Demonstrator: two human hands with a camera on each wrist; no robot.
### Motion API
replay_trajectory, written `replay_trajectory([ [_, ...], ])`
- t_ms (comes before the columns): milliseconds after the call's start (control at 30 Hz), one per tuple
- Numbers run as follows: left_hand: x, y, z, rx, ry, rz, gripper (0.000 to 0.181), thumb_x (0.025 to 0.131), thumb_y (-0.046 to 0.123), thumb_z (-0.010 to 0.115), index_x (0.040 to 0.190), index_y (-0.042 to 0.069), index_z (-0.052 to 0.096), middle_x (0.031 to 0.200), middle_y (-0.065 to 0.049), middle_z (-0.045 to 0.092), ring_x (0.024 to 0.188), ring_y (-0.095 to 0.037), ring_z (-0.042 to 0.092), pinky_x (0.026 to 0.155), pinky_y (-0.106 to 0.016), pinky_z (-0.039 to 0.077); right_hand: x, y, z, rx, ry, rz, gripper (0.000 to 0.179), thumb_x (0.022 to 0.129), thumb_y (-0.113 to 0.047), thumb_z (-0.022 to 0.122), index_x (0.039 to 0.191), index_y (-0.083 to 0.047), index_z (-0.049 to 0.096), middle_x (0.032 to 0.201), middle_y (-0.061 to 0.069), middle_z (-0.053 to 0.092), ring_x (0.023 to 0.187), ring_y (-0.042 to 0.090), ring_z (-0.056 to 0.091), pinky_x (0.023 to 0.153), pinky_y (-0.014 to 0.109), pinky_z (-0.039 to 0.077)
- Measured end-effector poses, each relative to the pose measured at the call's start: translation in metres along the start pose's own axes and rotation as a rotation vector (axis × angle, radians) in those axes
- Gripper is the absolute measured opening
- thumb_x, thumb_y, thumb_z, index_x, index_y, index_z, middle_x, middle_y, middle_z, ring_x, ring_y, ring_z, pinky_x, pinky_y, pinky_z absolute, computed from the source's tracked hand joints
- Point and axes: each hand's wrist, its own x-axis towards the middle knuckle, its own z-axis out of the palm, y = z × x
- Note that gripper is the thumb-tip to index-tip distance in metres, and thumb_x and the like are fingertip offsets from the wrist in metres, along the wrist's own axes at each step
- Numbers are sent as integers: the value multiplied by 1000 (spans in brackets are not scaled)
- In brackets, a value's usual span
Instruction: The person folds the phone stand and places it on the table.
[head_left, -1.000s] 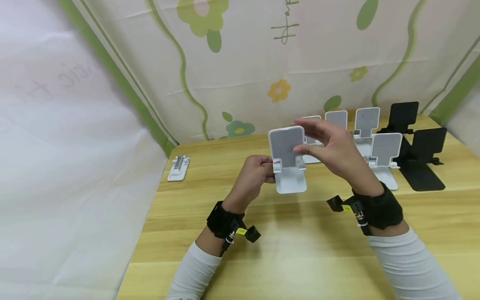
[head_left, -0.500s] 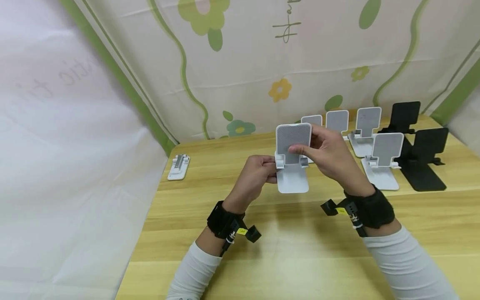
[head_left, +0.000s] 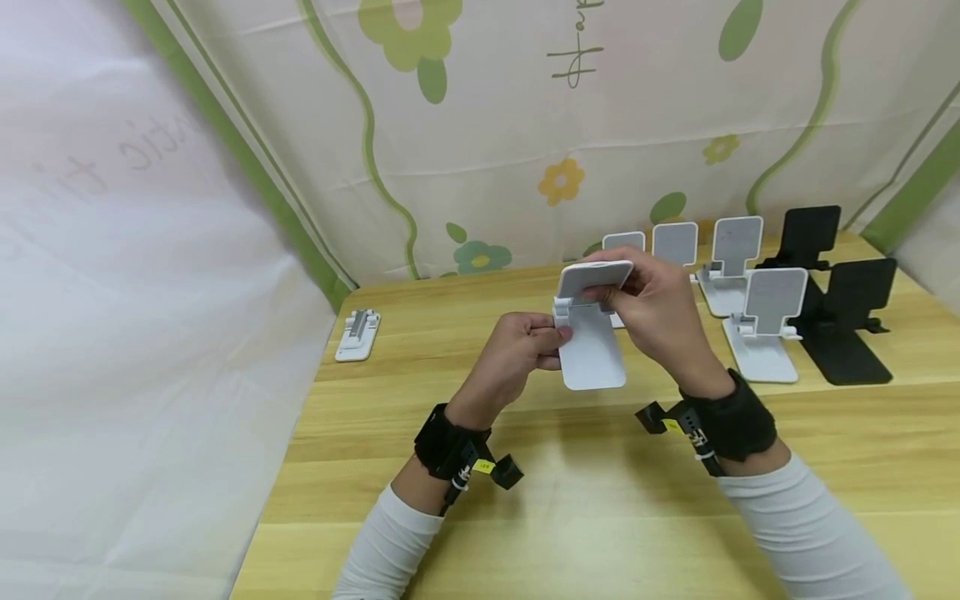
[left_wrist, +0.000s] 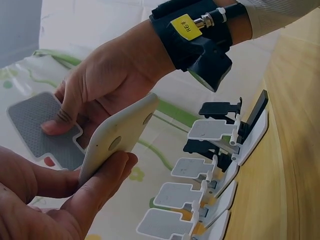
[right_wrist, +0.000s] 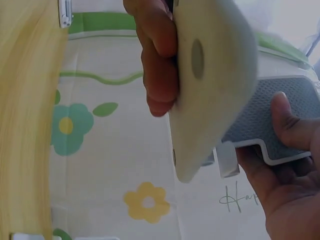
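A white folding phone stand [head_left: 592, 350] is held up above the table between both hands. My left hand [head_left: 519, 346] pinches its base by the left edge, thumb on top near the hinge. With thumb on the grey pad and fingers behind, my right hand [head_left: 656, 308] grips the tilted back plate [left_wrist: 42, 122]. The plate leans toward me over the base in the head view. From the right wrist view the base's underside [right_wrist: 215, 85] shows, with a grey round foot on it.
Several opened phone stands, white [head_left: 763, 350] and black [head_left: 847, 342], stand at the table's right back. A folded white phone stand [head_left: 357, 335] lies at the far left edge. A flowered curtain [head_left: 480, 167] hangs behind the wooden table [head_left: 570, 517].
My right hand has moved in from beside the stand's back plate, gripped it and tipped it forward and down. My left hand stays nearly still, its thumb now showing on the base.
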Motion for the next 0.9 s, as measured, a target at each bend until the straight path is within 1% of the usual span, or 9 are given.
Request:
replay_trajectory([
  [100,0,0,-2,18,27,-15,26,101,8,64,120,-7,70,114,-19,75,98,-27,77,78,-32,63,0,-3,0,-58,10,-95,45,80,5,83,122,-8,73,112,10,75,96,3,69,82,12,54],
  [200,0,-1,-4,33,43,-21,25,101,9,64,119,-7,71,113,-19,76,98,-27,77,79,-33,63,1,-9,-1,-182,45,-259,52,77,5,85,126,-8,72,119,10,73,108,15,69,94,12,48],
  [233,0,-1,-4,41,44,-21,25,101,10,64,119,-6,71,113,-19,76,98,-28,77,79,-34,63,1,-11,-2,-235,55,-317,52,77,6,86,125,-8,73,119,11,73,108,20,68,94,14,48],
  [300,1,-1,-6,46,36,-20,25,102,10,64,118,-7,71,113,-20,76,98,-27,77,79,-34,63,0,-16,-2,-312,50,-398,43,78,6,84,119,-6,76,112,12,73,103,28,66,90,19,48],
  [433,2,1,-13,4,28,-19,26,102,8,62,118,-11,71,115,-22,73,95,-22,76,76,-28,63,-4,-21,3,-399,1,-501,24,81,8,81,101,-4,80,94,11,73,90,28,65,78,30,51],
  [500,2,3,-19,-35,54,-16,27,103,6,59,118,-13,70,113,-22,73,90,-18,75,74,-24,62,-6,-22,10,-394,-18,-549,23,78,12,81,95,-4,80,88,10,72,84,27,65,72,34,52],
  [633,0,10,-31,-106,127,10,27,103,3,56,120,-14,69,101,-18,73,80,-13,73,69,-21,60,-10,-21,26,-393,-43,-649,26,74,16,82,88,-5,78,81,7,69,75,26,61,62,35,53],
  [767,-3,17,-40,-147,155,36,27,103,2,56,120,-15,67,94,-13,73,75,-13,74,66,-20,60,-14,-20,37,-428,-53,-696,19,76,9,85,87,-5,79,80,6,70,73,24,58,60,32,53],
  [900,-3,18,-43,-160,148,39,28,104,2,55,121,-16,66,92,-12,73,74,-12,74,65,-18,59,-15,-18,39,-454,-61,-691,17,78,5,85,88,-6,80,82,5,70,74,23,57,61,31,54],
])
